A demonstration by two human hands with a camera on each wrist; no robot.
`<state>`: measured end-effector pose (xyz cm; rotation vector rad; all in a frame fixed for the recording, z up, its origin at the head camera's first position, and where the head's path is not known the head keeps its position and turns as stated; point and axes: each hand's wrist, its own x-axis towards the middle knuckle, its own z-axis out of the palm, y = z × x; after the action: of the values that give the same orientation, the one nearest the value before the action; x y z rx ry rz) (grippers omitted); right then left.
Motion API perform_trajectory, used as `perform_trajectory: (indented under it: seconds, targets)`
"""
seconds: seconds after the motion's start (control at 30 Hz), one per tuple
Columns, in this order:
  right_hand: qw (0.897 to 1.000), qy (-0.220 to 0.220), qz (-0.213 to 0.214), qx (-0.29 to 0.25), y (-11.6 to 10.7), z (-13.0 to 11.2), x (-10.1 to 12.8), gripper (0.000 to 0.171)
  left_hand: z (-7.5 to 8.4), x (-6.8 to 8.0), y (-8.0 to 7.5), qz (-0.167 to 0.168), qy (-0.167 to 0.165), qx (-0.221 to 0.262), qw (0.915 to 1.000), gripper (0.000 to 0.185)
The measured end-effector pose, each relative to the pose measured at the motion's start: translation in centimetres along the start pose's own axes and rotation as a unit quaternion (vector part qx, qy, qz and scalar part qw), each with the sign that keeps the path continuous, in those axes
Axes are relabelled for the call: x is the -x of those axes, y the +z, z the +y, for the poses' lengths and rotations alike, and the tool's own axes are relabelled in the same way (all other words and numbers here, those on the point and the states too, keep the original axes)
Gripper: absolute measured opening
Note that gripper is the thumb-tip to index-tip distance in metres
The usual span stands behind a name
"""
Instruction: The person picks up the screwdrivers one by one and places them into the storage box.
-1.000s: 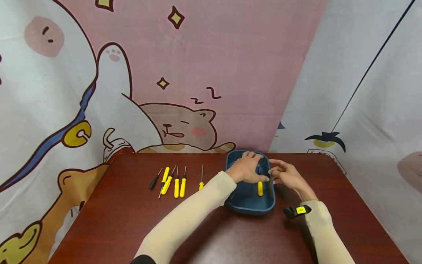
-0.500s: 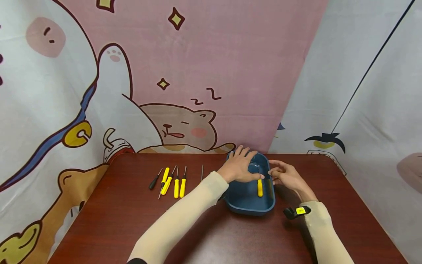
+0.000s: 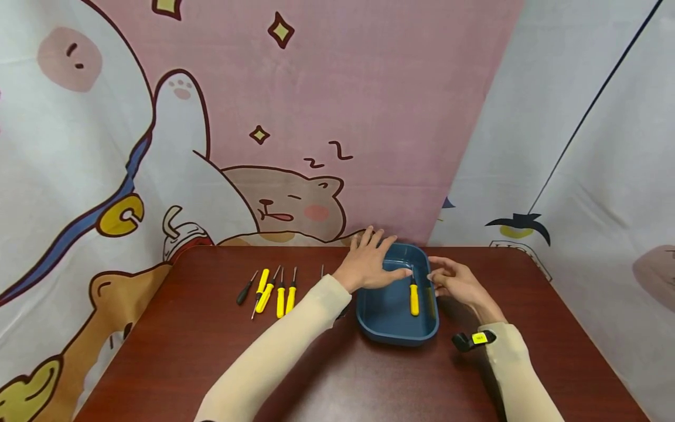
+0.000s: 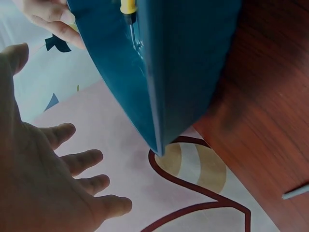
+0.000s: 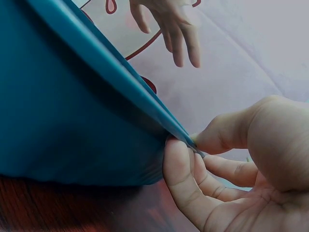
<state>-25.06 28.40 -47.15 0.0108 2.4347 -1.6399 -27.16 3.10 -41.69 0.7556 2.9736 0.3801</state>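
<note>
Printed cloth [image 3: 395, 117] hangs behind the table [image 3: 158, 351], its lower part meeting the far edge of the wood. At left the print shows a large white animal with a blue collar and a yellow bell [image 3: 120, 217], a tan figure below it; a sleeping bear [image 3: 306, 199] on pink fills the middle, and at right pale cloth carries a long slanting black line. Dark red-brown and grained, the table has a soft shine toward its near side.

On its left part lie a small black screwdriver [image 3: 242, 294] and a row of four yellow screwdrivers [image 3: 280, 303], the two leftmost close against each other. A thin metal shaft [image 3: 322, 271] shows beyond the cream left sleeve [image 3: 279, 351], the rest hidden. Next comes the left hand [image 3: 364, 265], fingers spread, hanging just beside the far left of the blue tray [image 3: 390, 319] and apart from it. Inside the tray, toward its right wall, rests a yellow-handled screwdriver [image 3: 414, 300], shaft pointing away. The right hand [image 3: 460, 284] pinches the tray's right rim between thumb and fingers; a black device [image 3: 463, 341] sits at its wrist.
</note>
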Motion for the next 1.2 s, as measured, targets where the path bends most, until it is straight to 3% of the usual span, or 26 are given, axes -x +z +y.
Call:
perform_trajectory:
  seconds: [0.4,0.8,1.2]
  targets:
    - [1.000,-0.005,0.004,-0.006,0.0,-0.1,0.0,0.058,-1.9,0.9,0.0,0.039,-0.046,0.001,0.9982,0.092]
    - [1.000,-0.004,-0.003,-0.009,0.0,-0.1,0.1,0.058,-4.1,2.3,0.1,0.078,-0.050,0.041,0.9949,0.085]
    - [1.000,-0.003,-0.003,-0.008,0.0,0.0,0.3,0.058,-6.0,3.8,0.0,0.094,-0.063,0.033,0.9930,0.086]
